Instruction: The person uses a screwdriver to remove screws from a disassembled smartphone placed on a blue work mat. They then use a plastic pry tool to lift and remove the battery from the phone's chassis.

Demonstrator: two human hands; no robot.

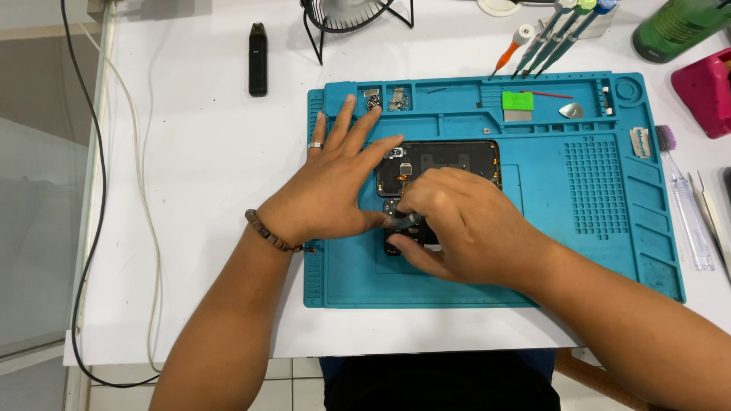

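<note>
While left hand [331, 186], fingers spread flat, steadies opened phone [445, 164] on blue mat [579, 251], right hand [457, 228] pinches small tool [402, 221] at its internals; precise tip work req'd.

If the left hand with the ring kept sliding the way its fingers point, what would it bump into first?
Probably the small metal parts in the top trays of the blue silicone repair mat. The left hand points up and right toward them; nothing else seems to lie between.

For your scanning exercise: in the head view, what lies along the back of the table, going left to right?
Black stick-shaped device → wire fan stand → row of screwdrivers → green bottle → pink case.
</note>
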